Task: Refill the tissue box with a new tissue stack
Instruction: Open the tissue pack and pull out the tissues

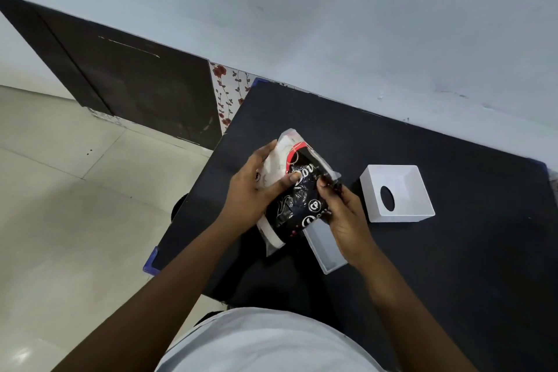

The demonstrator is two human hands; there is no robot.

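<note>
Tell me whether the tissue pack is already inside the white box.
No: both hands hold the tissue pack beside the empty white box.

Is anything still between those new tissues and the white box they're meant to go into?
Yes: the plastic wrapper still encloses the tissues, held by the left hand and right hand. The white box lies open side up on the table to the right, nothing visible blocking it.

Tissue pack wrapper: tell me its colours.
Black with white print, a red band, and white areas on the tissue pack; head view.
</note>
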